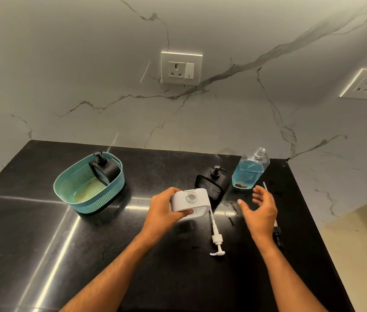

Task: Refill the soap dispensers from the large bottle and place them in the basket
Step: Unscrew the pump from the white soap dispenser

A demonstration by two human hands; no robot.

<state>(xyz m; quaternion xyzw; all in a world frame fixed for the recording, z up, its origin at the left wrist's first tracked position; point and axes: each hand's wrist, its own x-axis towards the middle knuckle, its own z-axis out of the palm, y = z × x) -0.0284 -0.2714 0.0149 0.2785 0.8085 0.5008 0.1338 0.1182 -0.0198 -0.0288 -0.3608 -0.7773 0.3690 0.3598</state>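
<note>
My left hand [163, 211] grips a white soap dispenser [191, 202] on the black counter; its neck is open and has no pump. The white pump [216, 236] lies flat just right of it. My right hand [260, 209] hovers empty with relaxed fingers, a little in front of the large clear bottle [250, 170], which stands uncapped and about half full of blue liquid. A black dispenser [214, 182] with its pump on stands between the white one and the bottle. Another black dispenser [104, 168] stands inside the teal basket [76, 194] at the left.
A thin tube and a black pump part [277, 237] lie under my right wrist near the counter's right edge. Small metal bits [230, 216] sit between my hands. The marble wall with two sockets [181, 68] rises behind the counter.
</note>
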